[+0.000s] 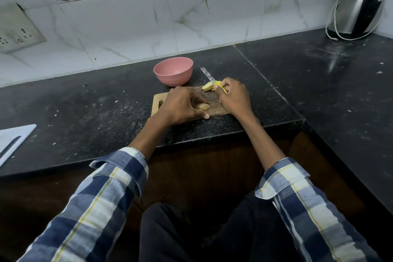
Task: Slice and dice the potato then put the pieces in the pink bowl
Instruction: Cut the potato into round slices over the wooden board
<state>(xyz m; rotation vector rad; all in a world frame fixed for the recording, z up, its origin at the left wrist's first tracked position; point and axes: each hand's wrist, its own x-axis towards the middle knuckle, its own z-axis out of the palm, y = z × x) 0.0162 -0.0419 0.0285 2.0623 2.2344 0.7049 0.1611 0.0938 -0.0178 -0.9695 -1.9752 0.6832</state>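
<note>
Wooden board [156, 101], unlabelled pink bowl [173, 71], right hand [234, 95] gripping knife [207, 74]

L hand [182, 104] holds potato piece [202, 106]; R hand [232, 97] grips knife [209, 76].

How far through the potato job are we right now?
Slicing is underway: potato slices lie at the wooden cutting board's far edge. The left hand holds another potato piece on the board; the right hand grips the yellow-handled knife. Dicing remains, and the pink bowl looks empty.
</note>
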